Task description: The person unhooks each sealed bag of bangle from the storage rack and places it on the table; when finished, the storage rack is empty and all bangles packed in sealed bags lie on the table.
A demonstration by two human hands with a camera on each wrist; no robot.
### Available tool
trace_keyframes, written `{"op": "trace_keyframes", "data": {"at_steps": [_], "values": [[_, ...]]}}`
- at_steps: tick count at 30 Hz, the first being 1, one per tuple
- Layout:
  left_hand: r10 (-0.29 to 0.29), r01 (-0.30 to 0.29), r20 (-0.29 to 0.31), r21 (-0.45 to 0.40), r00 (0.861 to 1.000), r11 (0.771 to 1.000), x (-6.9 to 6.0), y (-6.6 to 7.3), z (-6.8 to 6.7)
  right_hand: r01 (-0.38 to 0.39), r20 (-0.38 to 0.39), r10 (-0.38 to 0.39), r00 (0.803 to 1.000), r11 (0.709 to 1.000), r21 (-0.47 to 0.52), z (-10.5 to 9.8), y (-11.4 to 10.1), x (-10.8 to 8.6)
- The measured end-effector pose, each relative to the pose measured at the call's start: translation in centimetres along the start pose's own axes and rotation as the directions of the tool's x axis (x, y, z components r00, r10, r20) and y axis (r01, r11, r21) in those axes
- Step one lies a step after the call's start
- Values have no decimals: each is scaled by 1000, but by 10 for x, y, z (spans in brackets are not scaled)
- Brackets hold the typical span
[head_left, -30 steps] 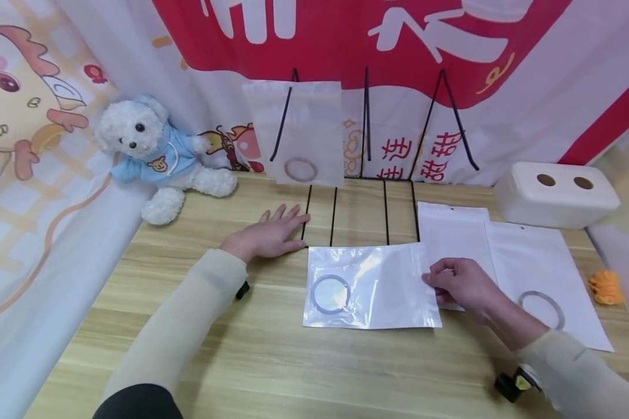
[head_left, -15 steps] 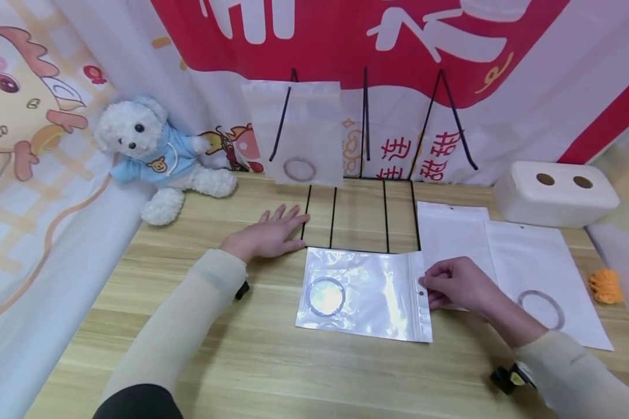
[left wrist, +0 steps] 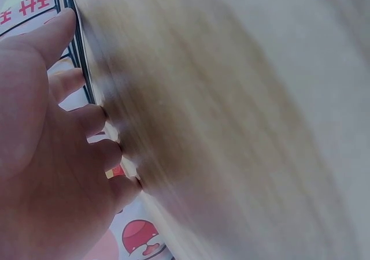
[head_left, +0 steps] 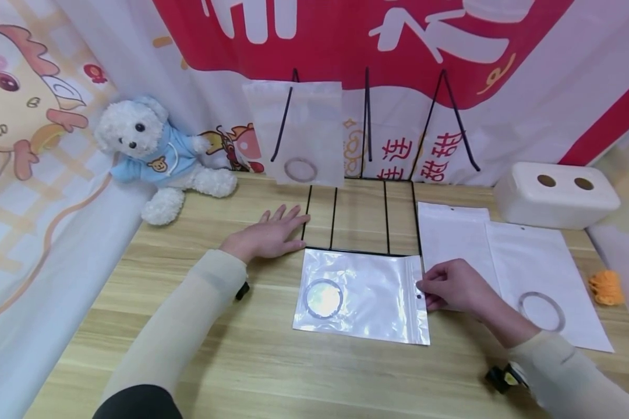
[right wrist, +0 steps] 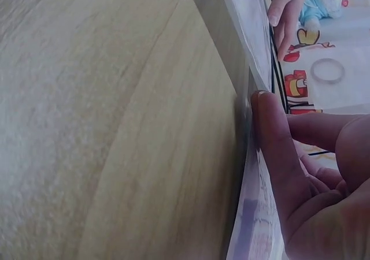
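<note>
Pinching bag [head_left: 372,297], likely light, limp, slippery, right hand [head_left: 453,285] holds its holed end, probably surest grip; left hand [head_left: 266,236], fingers [head_left: 295,222] apart, rests on desk [head_left: 293,378] beside rack [head_left: 361,252].

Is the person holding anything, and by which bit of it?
Yes: the right hand pinches the shiny bag by its right edge, near the small hole. The left hand grips nothing; it rests at the black rack.

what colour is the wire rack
Black; the wire rack shows best in the head view.
</note>
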State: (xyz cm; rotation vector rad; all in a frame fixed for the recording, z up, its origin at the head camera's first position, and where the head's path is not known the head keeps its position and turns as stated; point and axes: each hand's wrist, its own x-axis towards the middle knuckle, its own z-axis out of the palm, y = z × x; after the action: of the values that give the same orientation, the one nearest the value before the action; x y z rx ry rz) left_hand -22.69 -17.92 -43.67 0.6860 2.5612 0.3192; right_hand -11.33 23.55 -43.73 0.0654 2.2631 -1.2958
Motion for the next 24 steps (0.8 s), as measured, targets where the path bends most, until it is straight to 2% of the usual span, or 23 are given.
{"op": "trace_keyframes", "data": {"at_steps": [9, 20, 24], "values": [[4, -4, 1, 8, 1000, 1000, 0, 0, -1, -5, 8, 5, 1000, 1000, 4, -3, -1, -2], [3, -3, 1, 7, 1000, 1000, 0, 0, 1, 17, 17, -16, 1000, 998, -54, -3, 3, 0], [6, -6, -2, 7, 1000, 1000, 0, 0, 0, 17, 18, -16, 1000, 999, -47, -2, 4, 1]]}}
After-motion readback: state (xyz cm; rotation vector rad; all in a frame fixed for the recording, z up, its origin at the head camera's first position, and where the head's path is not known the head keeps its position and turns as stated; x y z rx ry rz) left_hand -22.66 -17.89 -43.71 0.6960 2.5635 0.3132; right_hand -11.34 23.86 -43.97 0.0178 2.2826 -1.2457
